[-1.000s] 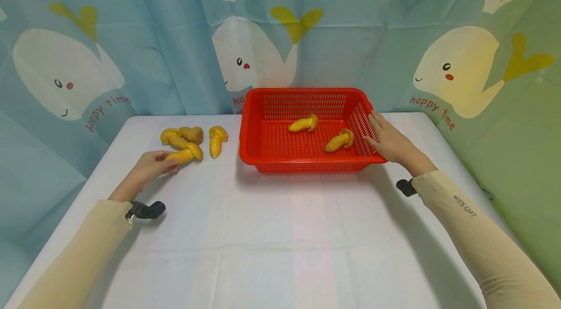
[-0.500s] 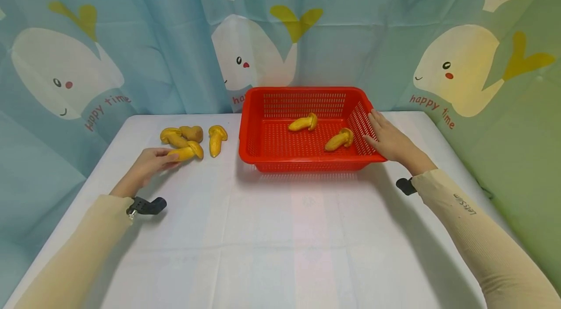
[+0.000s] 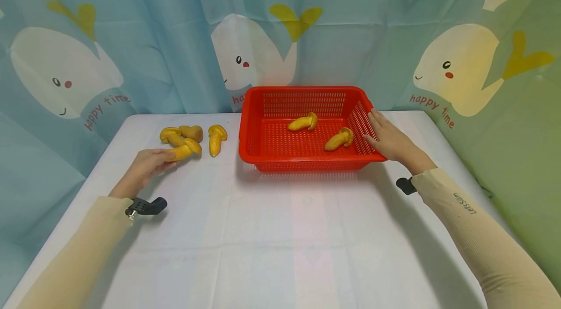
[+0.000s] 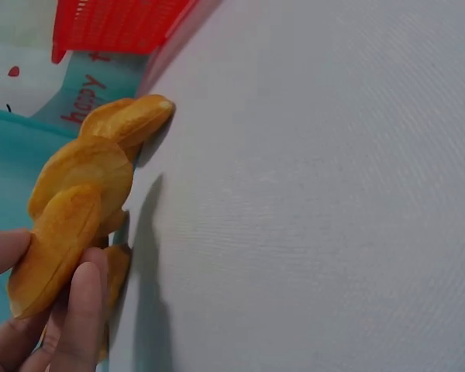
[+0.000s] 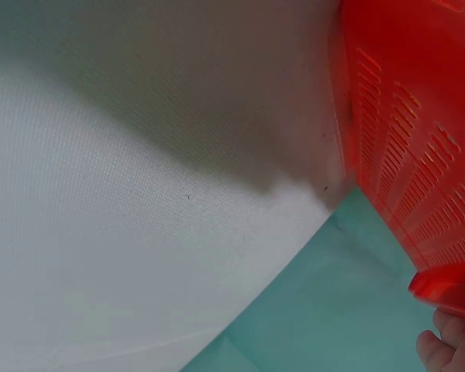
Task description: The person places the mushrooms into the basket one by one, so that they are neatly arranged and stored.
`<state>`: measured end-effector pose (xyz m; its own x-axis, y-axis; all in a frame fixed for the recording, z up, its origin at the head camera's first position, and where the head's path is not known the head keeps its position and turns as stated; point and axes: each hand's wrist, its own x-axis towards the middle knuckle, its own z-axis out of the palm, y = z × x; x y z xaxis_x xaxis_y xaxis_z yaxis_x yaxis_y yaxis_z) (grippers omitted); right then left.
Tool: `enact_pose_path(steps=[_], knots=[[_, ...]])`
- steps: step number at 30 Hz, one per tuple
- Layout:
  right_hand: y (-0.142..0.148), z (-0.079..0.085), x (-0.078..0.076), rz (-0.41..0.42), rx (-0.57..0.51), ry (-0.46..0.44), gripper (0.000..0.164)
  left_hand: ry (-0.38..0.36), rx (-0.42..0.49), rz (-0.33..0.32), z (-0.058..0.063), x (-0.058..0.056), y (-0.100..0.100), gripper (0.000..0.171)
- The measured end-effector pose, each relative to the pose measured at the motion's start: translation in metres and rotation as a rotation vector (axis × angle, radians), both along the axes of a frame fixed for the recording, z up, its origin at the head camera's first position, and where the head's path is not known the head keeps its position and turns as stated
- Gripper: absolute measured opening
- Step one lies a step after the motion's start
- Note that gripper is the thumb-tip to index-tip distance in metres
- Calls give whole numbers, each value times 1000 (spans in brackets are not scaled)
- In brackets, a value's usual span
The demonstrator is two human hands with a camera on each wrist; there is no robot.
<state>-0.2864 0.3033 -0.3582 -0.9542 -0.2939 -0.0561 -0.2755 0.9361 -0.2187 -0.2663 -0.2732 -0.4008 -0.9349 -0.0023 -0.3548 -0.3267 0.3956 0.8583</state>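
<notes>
My left hand pinches a yellow mushroom by its stem, thumb on one side and fingers on the other. The cap of this mushroom points away from the hand. Right behind it lie another yellow mushroom and a browner, rounded piece, partly covered. A further mushroom lies a little to the right. My right hand rests on the right rim of a red plastic basket, its fingers straight in the head view. Inside the basket lie two yellow mushrooms, one at the back and one nearer the right.
The basket stands near the back edge of a table with a white cloth. Behind the table hangs a blue-green curtain printed with white whales. Each wrist carries a black camera mount.
The left hand still holds the mushroom, which has shifted and turned slightly, its cap now a little farther left. The right hand stays on the basket rim.
</notes>
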Motion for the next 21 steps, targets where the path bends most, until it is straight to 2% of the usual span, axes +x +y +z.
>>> enact_pose_path(steps=[5, 9, 14, 18, 21], knots=[[0, 0, 0, -11, -5, -10, 74, 36, 82, 32, 3, 1, -2, 60], [-1, 0, 0, -8, -4, -7, 73, 58, 154, 52, 5, 2, -3, 41], [0, 0, 1, -4, -7, -2, 73, 44, 210, 74, 10, 2, -2, 19], [0, -1, 1, -5, -9, 1, 73, 57, 229, 76, 16, 1, 0, 16], [-1, -1, 0, -6, -7, 2, 73, 67, 191, 63, 20, 0, 2, 26]])
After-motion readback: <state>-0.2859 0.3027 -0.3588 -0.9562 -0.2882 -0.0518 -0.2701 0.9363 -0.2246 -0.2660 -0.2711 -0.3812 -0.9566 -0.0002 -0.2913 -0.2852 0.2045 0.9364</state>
